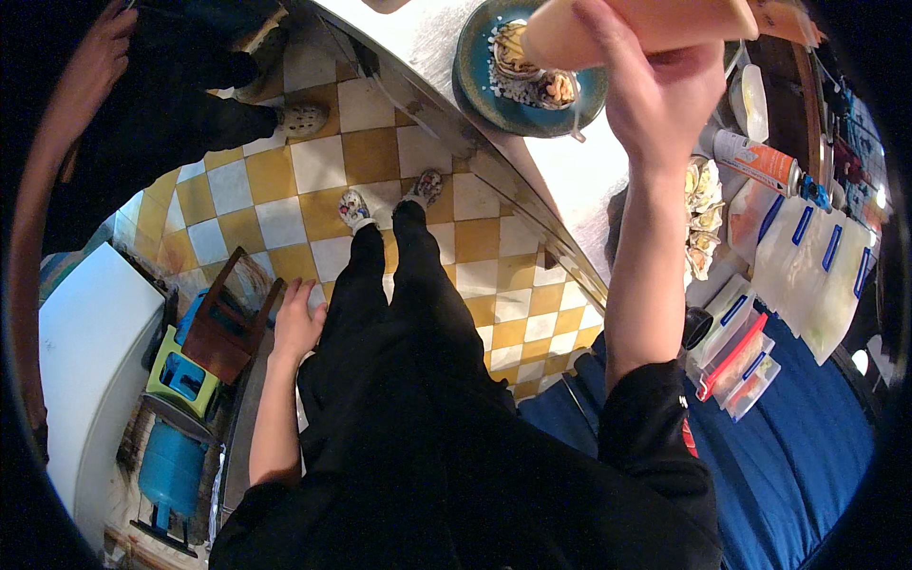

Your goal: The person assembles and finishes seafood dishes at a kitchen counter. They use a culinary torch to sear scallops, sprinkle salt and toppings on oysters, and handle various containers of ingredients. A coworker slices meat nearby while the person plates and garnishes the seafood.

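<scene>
My right hand [660, 90] is closed around a smooth, pale peach cylindrical container [655, 28], tilted on its side at the top of the head view. Its left end hangs over a round teal plate [472, 90]. On the plate two filled oyster shells sit on coarse white grains: one oyster [514, 52] has a tan, ridged topping, and another oyster [559, 89] has orange-brown pieces. The container partly covers the plate. My left hand [300, 325] hangs low beside my leg, fingers stretched out, holding nothing.
Several open oysters [703, 218] lie right of my right forearm, near an orange-and-white can [755, 160] and clear zip bags [807, 256]. The steel counter edge [513, 180] runs diagonally. Left stand a brown wooden frame [223, 332], a blue cylinder [171, 470] and another person's clog [304, 120].
</scene>
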`<state>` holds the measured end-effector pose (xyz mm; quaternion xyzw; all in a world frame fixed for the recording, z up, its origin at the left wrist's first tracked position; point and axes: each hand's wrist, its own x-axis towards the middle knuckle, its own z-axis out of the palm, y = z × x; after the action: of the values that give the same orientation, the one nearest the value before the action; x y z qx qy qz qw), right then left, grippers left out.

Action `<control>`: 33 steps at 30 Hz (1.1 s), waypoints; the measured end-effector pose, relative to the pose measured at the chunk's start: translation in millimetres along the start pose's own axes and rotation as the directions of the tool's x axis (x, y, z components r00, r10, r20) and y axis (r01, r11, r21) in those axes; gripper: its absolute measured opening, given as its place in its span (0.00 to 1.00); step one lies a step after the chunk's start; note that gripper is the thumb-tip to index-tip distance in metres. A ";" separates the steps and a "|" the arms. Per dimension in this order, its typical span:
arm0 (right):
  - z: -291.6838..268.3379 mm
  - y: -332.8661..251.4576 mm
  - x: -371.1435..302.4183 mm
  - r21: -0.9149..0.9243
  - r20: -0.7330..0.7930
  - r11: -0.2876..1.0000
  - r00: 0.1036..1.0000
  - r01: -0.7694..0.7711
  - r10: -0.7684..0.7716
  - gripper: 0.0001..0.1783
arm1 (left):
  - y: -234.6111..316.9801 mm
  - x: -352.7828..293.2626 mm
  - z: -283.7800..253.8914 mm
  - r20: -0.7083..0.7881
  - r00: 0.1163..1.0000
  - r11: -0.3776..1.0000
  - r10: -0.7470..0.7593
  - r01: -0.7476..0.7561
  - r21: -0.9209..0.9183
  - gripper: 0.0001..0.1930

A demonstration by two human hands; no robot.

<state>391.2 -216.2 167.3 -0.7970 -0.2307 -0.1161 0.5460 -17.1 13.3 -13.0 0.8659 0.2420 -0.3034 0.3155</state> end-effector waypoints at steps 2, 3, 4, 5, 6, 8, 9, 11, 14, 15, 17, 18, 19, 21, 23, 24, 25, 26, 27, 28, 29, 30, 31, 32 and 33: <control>8.5 2.4 5.3 0.033 -0.049 0.999 0.998 0.043 -0.041 0.24 | -6.0 1.6 1.7 0.008 1.000 1.000 0.011 -0.011 0.016 0.26; 10.5 5.6 8.4 0.048 -0.075 0.997 0.995 0.065 -0.061 0.24 | -8.5 2.4 2.7 0.013 1.000 1.000 0.017 -0.018 0.025 0.26; 11.0 8.9 11.4 0.031 -0.064 0.997 0.996 0.069 -0.067 0.25 | -8.3 2.0 2.6 0.013 1.000 1.000 0.012 -0.012 0.018 0.26; 8.4 9.5 10.1 0.023 -0.053 0.997 0.996 0.067 -0.066 0.25 | -7.9 1.9 2.2 0.013 1.000 1.000 0.007 -0.007 0.012 0.25; 4.7 9.7 6.4 0.014 -0.042 0.998 0.997 0.065 -0.065 0.25 | -7.8 1.4 2.2 0.013 1.000 1.000 0.002 -0.002 0.006 0.25; 3.7 10.6 0.2 0.036 -0.019 0.993 0.994 0.111 -0.111 0.25 | -10.5 1.6 5.5 0.006 1.000 1.000 0.004 -0.004 0.017 0.26; 4.8 9.1 1.4 0.031 -0.021 0.995 0.996 0.092 -0.092 0.25 | -11.8 1.5 7.1 0.003 1.000 1.000 0.004 -0.004 0.023 0.26; 2.3 2.5 3.8 0.007 -0.036 0.999 0.998 0.049 -0.048 0.25 | -8.8 1.9 4.8 0.028 1.000 1.000 -0.006 0.006 0.011 0.26; 6.0 17.4 16.0 0.051 -0.056 0.990 0.990 0.134 -0.131 0.25 | -6.5 2.2 2.3 0.038 0.999 1.000 -0.006 0.006 0.004 0.26; 5.8 17.9 17.3 0.044 -0.056 0.989 0.988 0.144 -0.141 0.25 | -6.4 2.5 1.9 0.036 0.999 1.000 -0.003 0.002 0.004 0.26; 0.9 5.0 5.7 -0.014 -0.017 0.994 0.994 0.111 -0.111 0.26 | -14.4 1.3 7.8 0.003 1.000 0.999 0.029 -0.029 0.014 0.26; -0.9 0.4 2.4 -0.042 0.002 0.994 0.995 0.098 -0.098 0.26 | -19.0 0.8 11.2 -0.015 0.999 0.999 0.045 -0.045 0.020 0.26; -2.6 3.6 4.9 -0.014 -0.008 0.993 0.993 0.118 -0.118 0.26 | -17.9 0.8 10.8 -0.006 0.999 0.999 0.042 -0.042 0.024 0.26; -3.6 13.9 14.2 0.043 -0.030 0.986 0.987 0.159 -0.158 0.27 | -16.1 0.9 9.6 0.011 0.999 0.999 0.035 -0.036 0.034 0.26; 3.9 11.7 18.2 0.071 -0.071 0.992 0.993 0.102 -0.097 0.28 | -13.8 2.6 5.0 0.036 0.999 0.999 0.027 -0.028 0.019 0.26; 1.0 14.2 18.1 0.066 -0.063 0.991 0.992 0.116 -0.112 0.28 | -12.8 3.7 3.5 0.049 0.999 1.000 0.024 -0.024 0.012 0.26; -0.5 16.4 18.2 0.064 -0.052 0.989 0.991 0.130 -0.127 0.28 | -11.8 3.1 2.8 0.043 0.999 1.000 0.009 -0.009 0.004 0.26; -7.8 12.1 13.5 -0.023 -0.007 0.989 0.990 0.144 -0.144 0.27 | -9.8 1.7 2.8 0.036 0.999 1.000 -0.005 0.006 -0.003 0.26; -6.0 12.4 12.0 0.010 -0.034 0.990 0.990 0.140 -0.140 0.27 | -8.8 1.2 2.3 0.030 0.999 1.000 -0.020 0.020 -0.011 0.25; -5.6 11.9 9.2 0.036 -0.063 0.990 0.989 0.135 -0.133 0.26 | -9.6 1.7 3.6 0.029 1.000 1.000 -0.004 0.004 0.002 0.25; -5.5 11.2 7.4 0.063 -0.091 0.989 0.988 0.131 -0.125 0.26 | -11.3 2.5 5.4 0.029 1.000 1.000 0.012 -0.012 0.014 0.25; -5.4 10.7 12.5 0.072 -0.074 0.995 0.995 0.069 -0.063 0.25 | -12.4 3.1 6.9 0.028 0.999 0.999 0.027 -0.028 0.026 0.25; -5.8 13.0 16.6 0.050 -0.076 0.995 0.993 0.090 -0.086 0.25 | -9.9 4.8 4.8 0.037 0.999 0.999 0.030 -0.030 0.015 0.25; -6.5 15.5 20.1 0.027 -0.077 0.993 0.991 0.111 -0.108 0.25 | -7.3 6.5 2.6 0.047 0.998 0.999 0.032 -0.033 0.003 0.25; -7.9 16.6 21.8 0.005 -0.078 0.991 0.988 0.132 -0.131 0.25 | -4.5 8.3 0.4 0.056 0.998 0.999 0.035 -0.035 -0.008 0.25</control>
<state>418.8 -223.2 166.3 -0.7723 -0.2619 -0.1814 0.5496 -14.2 18.0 -20.7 0.8601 0.2188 -0.3212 0.3304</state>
